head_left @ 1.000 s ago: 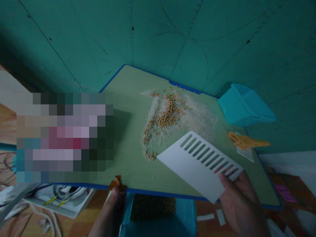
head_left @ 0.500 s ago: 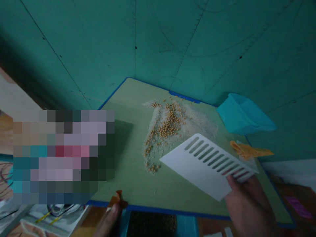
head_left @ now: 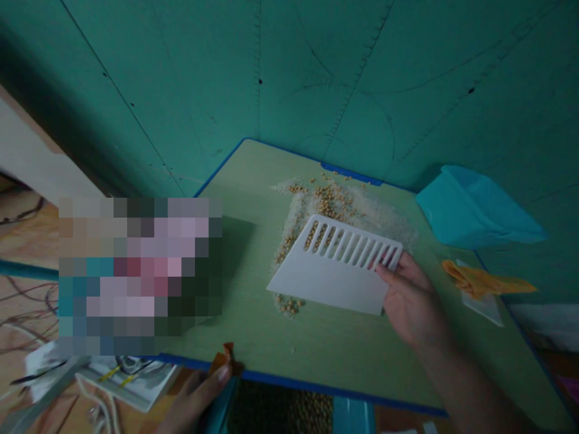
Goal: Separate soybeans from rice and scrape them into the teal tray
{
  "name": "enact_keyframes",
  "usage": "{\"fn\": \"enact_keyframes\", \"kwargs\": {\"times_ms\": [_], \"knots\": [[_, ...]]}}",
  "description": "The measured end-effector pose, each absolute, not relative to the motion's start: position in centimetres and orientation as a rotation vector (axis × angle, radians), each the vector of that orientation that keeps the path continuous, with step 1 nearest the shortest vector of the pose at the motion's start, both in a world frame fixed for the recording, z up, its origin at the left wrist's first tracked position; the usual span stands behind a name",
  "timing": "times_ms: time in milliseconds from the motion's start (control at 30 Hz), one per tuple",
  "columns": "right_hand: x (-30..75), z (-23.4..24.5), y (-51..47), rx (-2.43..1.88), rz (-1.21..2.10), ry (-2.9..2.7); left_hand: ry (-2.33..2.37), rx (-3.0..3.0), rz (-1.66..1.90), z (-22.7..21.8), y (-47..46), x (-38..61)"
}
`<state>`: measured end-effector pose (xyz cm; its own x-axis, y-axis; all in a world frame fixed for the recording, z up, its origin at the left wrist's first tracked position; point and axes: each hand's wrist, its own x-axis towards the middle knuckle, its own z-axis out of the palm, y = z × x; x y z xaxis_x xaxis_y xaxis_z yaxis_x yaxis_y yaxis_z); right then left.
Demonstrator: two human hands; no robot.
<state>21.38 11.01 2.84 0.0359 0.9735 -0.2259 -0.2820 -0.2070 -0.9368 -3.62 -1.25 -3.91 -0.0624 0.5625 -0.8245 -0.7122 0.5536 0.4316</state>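
My right hand [head_left: 409,295] pinches the end of a flat white slotted scraper [head_left: 328,283], thumb at its slots. The scraper is tilted above the board [head_left: 235,175], over the near part of a heap of soybean-like beans [head_left: 328,202] and white grains [head_left: 380,208]. Some beans show through the slots. My left hand [head_left: 201,389] is at the board's front edge, thumb bent beside a crumpled brown scrap [head_left: 227,358]. Its other fingers are hidden, and what they grip I cannot make out. Below the edge is a blue container [head_left: 353,416] with dark and brown beans.
A turquoise bin [head_left: 470,208] stands at the board's right back. Nearby lie an orange cloth [head_left: 488,280] and a clear flat piece [head_left: 484,307]. A green wall [head_left: 294,72] rises behind. At left, a blurred-out patch covers part of the view, above a white tray [head_left: 131,386] with cables.
My right hand has moved the scraper up and left over the near side of the heap. The view has shifted slightly. My left hand stays by the brown scrap.
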Motion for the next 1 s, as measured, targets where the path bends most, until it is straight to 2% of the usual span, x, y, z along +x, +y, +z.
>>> {"fn": "enact_keyframes", "kwargs": {"times_ms": [300,600,1000], "knots": [[21.8,2.3,10.6,-1.278,1.456,-0.852,1.403,-0.197,0.964,-2.8,-1.4,-3.0],[21.9,2.2,10.5,-1.297,1.449,-0.915,1.256,-0.315,1.002,-1.7,-1.8,-2.2],[21.8,2.4,9.8,-1.264,1.546,-0.945,1.282,-0.264,1.019,-1.1,-1.8,-1.9]]}}
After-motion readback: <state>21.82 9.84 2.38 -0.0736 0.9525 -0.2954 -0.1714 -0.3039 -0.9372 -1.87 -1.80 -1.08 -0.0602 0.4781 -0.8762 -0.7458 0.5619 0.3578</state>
